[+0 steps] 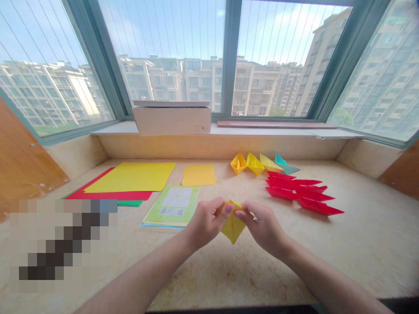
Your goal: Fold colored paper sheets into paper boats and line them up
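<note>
Between my two hands is a folded piece of yellow paper [233,229], a pointed diamond shape with its tip hanging down towards me. My left hand [209,218] pinches its upper left side, thumb on the near face. On the upper right side my right hand [262,220] grips it the same way, so both hands are closed. The fingers hide much of the paper's upper part. Beyond my right hand lie several red paper boats [316,205] in a cluster. Behind them stand yellow paper boats [254,163] and a blue one [286,165].
Large yellow sheets [131,176] lie over red sheets [108,195] and green ones [131,203] at the left. Beside them are small orange-yellow squares [198,174] and a green-patterned paper packet [173,205]. A white box [172,121] stands on the window ledge. A blurred patch covers the lower left.
</note>
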